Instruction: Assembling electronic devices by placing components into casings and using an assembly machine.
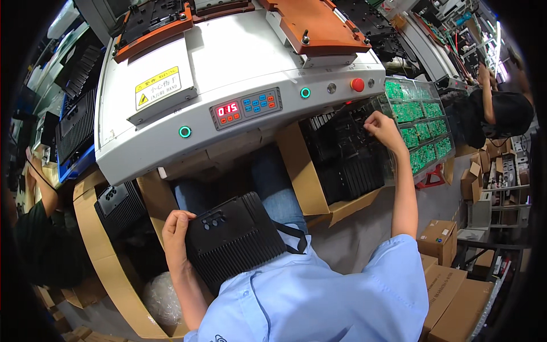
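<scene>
My left hand [178,233] grips the left edge of a black finned housing [233,242], thumb on top. The housing rests tilted against my lap and shirt, with ribs along its lower part and a few round openings near its upper left. Off to the right, my right hand [386,132] is raised over an open carton [297,174] with its thumb and fingers pinched together. Whatever is between those fingertips, if anything, is too small to make out. Black finned parts [356,176] fill the carton below that hand.
A white machine [233,62] with orange fixtures [316,25], lit buttons and a red knob [357,85] stands in front. Green circuit boards [423,130] sit in a clear tray at right. Another carton [94,233] holds finned housings at left. Other people work on both sides.
</scene>
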{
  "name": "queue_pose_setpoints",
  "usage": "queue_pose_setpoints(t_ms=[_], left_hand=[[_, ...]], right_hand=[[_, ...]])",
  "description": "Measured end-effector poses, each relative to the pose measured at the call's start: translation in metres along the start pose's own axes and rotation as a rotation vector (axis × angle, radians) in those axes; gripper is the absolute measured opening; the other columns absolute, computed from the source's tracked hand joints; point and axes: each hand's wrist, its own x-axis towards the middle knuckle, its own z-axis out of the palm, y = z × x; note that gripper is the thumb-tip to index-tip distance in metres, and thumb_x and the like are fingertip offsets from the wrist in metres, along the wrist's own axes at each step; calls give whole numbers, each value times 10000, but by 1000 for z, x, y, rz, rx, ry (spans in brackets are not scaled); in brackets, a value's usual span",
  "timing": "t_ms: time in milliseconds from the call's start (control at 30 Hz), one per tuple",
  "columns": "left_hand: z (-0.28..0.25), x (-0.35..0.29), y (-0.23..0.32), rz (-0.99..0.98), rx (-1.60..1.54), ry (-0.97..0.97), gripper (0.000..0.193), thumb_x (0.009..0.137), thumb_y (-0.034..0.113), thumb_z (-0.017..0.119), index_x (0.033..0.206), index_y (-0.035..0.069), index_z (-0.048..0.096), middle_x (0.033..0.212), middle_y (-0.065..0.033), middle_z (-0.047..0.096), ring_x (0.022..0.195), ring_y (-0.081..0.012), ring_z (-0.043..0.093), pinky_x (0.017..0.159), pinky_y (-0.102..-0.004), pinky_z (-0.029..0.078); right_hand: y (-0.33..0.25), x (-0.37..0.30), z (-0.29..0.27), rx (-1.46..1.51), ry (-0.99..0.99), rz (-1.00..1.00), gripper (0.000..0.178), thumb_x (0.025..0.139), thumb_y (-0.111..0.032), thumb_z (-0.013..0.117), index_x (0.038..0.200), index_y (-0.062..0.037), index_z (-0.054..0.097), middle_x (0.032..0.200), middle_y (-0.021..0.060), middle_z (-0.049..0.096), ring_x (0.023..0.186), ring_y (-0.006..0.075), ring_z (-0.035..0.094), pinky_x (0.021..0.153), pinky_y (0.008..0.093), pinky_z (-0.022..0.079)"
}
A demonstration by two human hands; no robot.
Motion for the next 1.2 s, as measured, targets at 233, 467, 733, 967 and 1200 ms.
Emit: queue_pose_setpoints(t_ms=[233, 467, 733, 967, 1200], left_hand=[[23, 18, 5, 64, 90, -22, 190, 940, 194, 580, 870, 26, 633, 813, 9, 602, 788, -56, 521, 739, -199, 406], [72, 24, 8, 41, 29, -277, 171, 931, 170, 577, 896, 16, 643, 849, -6, 626, 816, -68, 546, 751, -216, 425], [64, 17, 4, -10, -84, -250, 194, 932, 202, 604, 914, 10, 626, 810, 12, 618, 768, -27, 538, 689, -190, 428], [53, 15, 2, 7, -127, -250, 194, 940, 191, 601, 906, 1, 619, 798, 15, 614, 752, -27, 543, 680, -192, 437], [51, 16, 1, -44, -169, -293, 189, 933, 198, 607, 892, 17, 637, 847, 2, 626, 809, -43, 545, 748, -203, 441]], right_hand=[[-83, -53, 7, 454, 481, -166, 87, 905, -79, 607, 965, -17, 602, 868, 26, 619, 772, 77, 574, 703, 210, 460], [-194, -113, 88, 555, 0, -331, 198, 869, 17, 576, 1034, -10, 683, 870, 10, 569, 773, 67, 515, 659, 196, 391], [-210, -129, 143, 535, -157, -375, 156, 829, 7, 653, 985, -7, 650, 916, 79, 654, 834, 188, 631, 733, 279, 488], [-207, -126, 151, 412, -115, -659, 205, 748, 83, 701, 917, -5, 626, 900, 107, 657, 837, 215, 630, 764, 298, 492], [-209, -122, 154, 273, -91, -874, 227, 691, 66, 739, 877, -20, 642, 885, 81, 672, 838, 244, 616, 748, 337, 499]])
